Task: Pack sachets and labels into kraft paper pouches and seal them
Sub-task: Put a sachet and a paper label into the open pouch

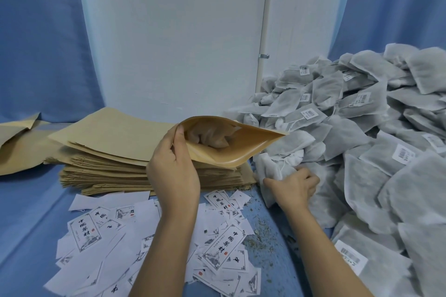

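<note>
Beside the open pouch (224, 155), right hand (295, 185) grips sachet (271, 166).

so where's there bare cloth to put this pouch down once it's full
Bare blue cloth lies front left, bordered by the pouch stack, the loose kraft sheets and the scattered labels. A narrow strip between labels and sachet heap is free too, though strewn with crumbs. Centre front and the whole right side are crowded.
</note>
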The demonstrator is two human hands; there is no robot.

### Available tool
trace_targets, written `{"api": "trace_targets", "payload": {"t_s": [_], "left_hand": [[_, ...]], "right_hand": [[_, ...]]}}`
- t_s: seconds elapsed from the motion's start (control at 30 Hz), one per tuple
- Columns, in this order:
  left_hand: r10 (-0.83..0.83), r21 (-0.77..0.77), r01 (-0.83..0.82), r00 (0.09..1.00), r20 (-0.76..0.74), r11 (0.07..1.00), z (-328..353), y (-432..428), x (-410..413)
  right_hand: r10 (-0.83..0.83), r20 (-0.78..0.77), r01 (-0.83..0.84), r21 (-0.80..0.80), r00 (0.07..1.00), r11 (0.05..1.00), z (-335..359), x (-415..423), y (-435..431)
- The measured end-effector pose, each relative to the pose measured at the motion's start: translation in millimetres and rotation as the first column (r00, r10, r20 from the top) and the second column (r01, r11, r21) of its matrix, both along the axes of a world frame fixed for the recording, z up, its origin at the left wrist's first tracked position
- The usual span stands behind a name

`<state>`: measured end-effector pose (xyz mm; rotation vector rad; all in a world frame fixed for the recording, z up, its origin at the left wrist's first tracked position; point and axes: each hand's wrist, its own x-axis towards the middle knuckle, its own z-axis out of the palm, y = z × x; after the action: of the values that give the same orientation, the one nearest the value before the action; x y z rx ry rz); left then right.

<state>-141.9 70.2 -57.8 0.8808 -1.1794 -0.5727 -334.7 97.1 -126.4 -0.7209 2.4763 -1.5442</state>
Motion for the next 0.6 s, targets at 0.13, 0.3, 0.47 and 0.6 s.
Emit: {"api": "trace_targets", "payload": {"t_s": [0.13, 0.3, 0.47, 0.6], "left_hand": [[0.016, 0.0, -0.016, 0.999, -0.051, 1.0, 1.2, -0.6, 0.2], [0.06, -0.023, -0.064, 0.989, -0.136, 0.998, 2.4, -2.6, 3.9], [0.12, -0.098, -0.134, 0.984, -0.132, 0.986, -2.9, -10.3, 8.4], [0.121, -0.132, -0.115, 0.992, 0.043, 0.985, -11.1, -14.2, 8.6]], "right_hand": [[0.05, -0.07, -0.066, -0.257, 0.996, 0.964, -1.8, 14.7, 2.4], [0.347, -0.081, -0.313, -0.65, 0.934, 0.692, 29.3, 24.5, 14.0], [0.836, 0.095, -0.541, -0.722, 0.54, 0.431, 67.2, 17.7, 29.3], [0.931, -0.009, -0.663, -0.704, 0.364, 0.253, 85.7, 26.0, 34.3]]}}
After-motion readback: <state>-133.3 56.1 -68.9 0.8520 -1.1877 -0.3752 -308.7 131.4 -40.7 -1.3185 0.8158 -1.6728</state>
